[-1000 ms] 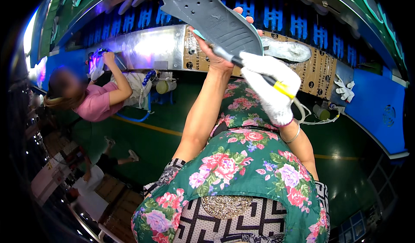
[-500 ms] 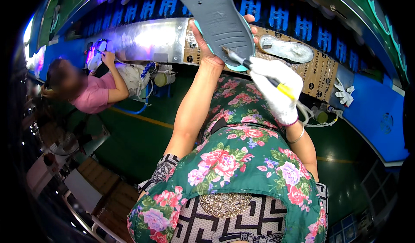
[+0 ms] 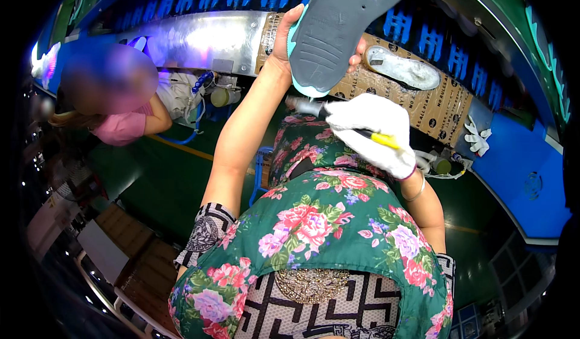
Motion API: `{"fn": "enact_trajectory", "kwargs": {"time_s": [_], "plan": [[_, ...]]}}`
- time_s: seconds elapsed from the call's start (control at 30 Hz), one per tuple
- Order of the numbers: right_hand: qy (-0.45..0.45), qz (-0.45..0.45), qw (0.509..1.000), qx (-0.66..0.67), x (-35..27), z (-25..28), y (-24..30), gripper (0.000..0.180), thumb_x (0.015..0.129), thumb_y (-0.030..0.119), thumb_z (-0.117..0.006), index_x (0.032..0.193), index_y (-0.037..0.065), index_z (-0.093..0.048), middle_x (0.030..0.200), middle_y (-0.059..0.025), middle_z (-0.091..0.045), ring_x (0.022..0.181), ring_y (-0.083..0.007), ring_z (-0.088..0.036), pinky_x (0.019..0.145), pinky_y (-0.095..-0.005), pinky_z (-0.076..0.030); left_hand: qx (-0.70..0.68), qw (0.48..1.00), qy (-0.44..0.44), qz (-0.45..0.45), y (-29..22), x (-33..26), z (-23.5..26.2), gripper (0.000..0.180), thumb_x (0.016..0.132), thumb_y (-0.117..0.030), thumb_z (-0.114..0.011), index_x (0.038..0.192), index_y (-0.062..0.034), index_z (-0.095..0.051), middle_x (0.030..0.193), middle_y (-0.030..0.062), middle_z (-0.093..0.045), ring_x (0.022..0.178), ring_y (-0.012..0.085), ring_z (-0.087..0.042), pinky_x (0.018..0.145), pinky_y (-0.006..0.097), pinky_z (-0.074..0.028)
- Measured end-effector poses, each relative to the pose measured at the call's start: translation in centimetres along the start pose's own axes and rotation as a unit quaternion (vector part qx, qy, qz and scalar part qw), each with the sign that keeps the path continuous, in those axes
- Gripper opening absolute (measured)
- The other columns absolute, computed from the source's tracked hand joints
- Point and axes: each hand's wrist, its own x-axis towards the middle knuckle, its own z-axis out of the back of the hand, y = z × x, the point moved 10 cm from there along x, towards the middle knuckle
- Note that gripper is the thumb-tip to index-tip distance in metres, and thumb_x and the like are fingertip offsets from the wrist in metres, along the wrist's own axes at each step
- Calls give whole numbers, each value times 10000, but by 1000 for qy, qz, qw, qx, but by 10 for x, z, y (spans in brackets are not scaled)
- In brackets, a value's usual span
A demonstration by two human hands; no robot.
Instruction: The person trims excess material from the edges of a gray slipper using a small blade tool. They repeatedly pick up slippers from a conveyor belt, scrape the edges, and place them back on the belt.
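Note:
My bare left hand (image 3: 281, 48) holds up a dark grey insole (image 3: 332, 43) with a teal rim, its thumb along the left edge and fingertips showing past the right edge. The grooved face with small holes at its far end is turned toward me. My right hand (image 3: 374, 131), in a white glove, is closed round a brush (image 3: 310, 107) with a dark and yellow handle and a metal collar. The brush's tip points left, just below the insole's near end and apart from it.
A pale shoe sole (image 3: 403, 68) lies on the cardboard-covered bench (image 3: 432, 106). A white glove (image 3: 478, 137) lies right of it. Blue racks (image 3: 396, 28) line the back. A co-worker in a pink top (image 3: 124, 126) sits at the left beside the metal bench top (image 3: 211, 46).
The brush has come off the insole's near end and moved down and left. The insole has swung so its far end leans right. The co-worker's head has moved right.

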Motion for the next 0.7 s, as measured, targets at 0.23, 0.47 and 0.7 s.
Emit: {"fn": "enact_trajectory", "kwargs": {"time_s": [0.23,0.47,0.7], "plan": [[-26,111,979,-170,3,8,17,335,770,28,-773,1088,134,-756,989,-68,-753,823,-225,-709,732,-330,-568,65,990,-75,104,10,3,-4,837,917,-653,-442,1415,19,-456,1126,312,-580,872,333,-627,746,392,-558],[12,24,999,-24,-4,0,-4,297,785,101,-781,1079,131,-752,1013,-62,-744,879,-233,-695,765,-337,-555,86,981,-96,146,15,1,2,823,928,-623,-438,1425,33,-443,1137,326,-586,871,344,-649,775,398,-567],[-25,-173,962,211,-19,-1,-36,175,848,32,-750,1020,-1,-758,967,-105,-761,866,-159,-706,790,-291,-553,17,991,-48,125,19,1,12,819,938,-614,-407,1451,25,-425,1192,333,-570,943,368,-658,855,446,-553]]}}
